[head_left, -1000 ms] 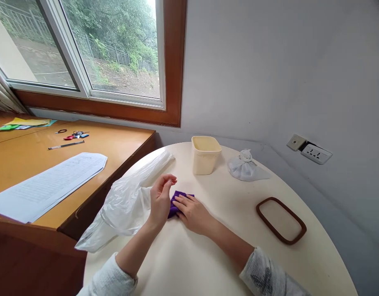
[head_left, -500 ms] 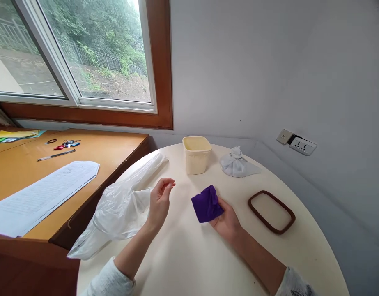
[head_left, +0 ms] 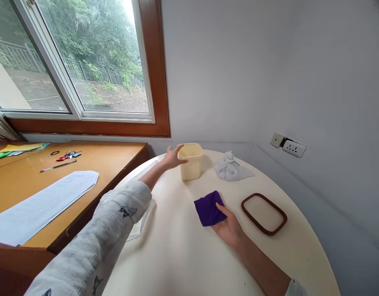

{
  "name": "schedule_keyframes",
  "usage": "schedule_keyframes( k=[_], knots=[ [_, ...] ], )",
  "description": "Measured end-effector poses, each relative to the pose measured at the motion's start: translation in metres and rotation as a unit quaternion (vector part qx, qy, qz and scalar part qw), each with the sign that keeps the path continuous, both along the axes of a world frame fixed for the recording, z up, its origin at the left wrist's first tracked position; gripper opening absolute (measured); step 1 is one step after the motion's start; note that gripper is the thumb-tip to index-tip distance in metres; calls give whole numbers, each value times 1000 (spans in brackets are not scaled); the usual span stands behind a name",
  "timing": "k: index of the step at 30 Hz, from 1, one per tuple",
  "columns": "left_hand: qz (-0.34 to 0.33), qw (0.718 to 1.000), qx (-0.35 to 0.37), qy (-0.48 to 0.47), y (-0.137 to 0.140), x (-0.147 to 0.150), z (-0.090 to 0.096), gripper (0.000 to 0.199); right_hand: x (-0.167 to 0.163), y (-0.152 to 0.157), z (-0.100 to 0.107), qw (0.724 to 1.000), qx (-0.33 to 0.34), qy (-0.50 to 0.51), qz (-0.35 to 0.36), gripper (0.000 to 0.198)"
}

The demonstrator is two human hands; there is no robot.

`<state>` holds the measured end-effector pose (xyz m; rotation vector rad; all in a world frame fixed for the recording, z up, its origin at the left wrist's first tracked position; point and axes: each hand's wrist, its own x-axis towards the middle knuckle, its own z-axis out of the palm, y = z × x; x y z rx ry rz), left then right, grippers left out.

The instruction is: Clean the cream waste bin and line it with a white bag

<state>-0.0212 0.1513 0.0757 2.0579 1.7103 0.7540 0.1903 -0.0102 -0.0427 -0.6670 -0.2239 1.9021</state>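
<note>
My left hand reaches to the cream plastic bin at the back of the round table. Its fingers are spread around the bin's left side near the rim; I cannot tell how firmly they touch. The bin stands upright. Over the table's middle, my right hand pinches a square purple cloth by its right side, thumb on top. To the right of that hand lies a brown rounded frame, flat on the table.
A knotted whitish bag sits right of the bin. The clear plastic bag is partly behind my left sleeve. On the wooden desk to the left are papers, a pen and keys. Walls stand behind and right.
My left hand has moved forward from above the table to the bin, its fingers spreading apart. The right hand keeps the purple cloth in nearly the same place. The view has shifted slightly.
</note>
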Motion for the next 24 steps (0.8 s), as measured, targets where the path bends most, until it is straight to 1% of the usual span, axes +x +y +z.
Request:
schedule_keyframes(
  k=[3,7,9,11,14,15,17,19,21,24],
  knots=[
    [-16,1000,-2,25,13,2,-7,65,2,2,0,1000,-4,13,-7,31],
    [-45,998,20,47,11,6,-17,37,4,5,0,999,-27,26,-35,24],
    [-57,996,43,50,1,7,-21,30,6,7,0,997,-40,31,-56,22],
    [-70,994,70,51,-15,8,-26,24,8,8,0,996,-37,26,-73,22],
    [-85,988,115,55,-48,8,-37,21,13,10,5,995,7,-17,-99,25],
    [-92,981,156,63,-60,8,-41,19,17,10,8,993,29,-41,-104,26],
    [-97,969,215,75,-84,9,-49,16,26,9,17,987,71,-102,-100,28],
    [-102,962,243,75,-106,9,-54,13,37,7,29,977,100,-166,-86,28],
    [-105,956,262,74,-125,9,-56,11,47,3,47,965,123,-217,-83,27],
    [-121,949,282,76,-145,10,-58,10,54,-6,80,947,163,-264,-79,24]
  ],
)
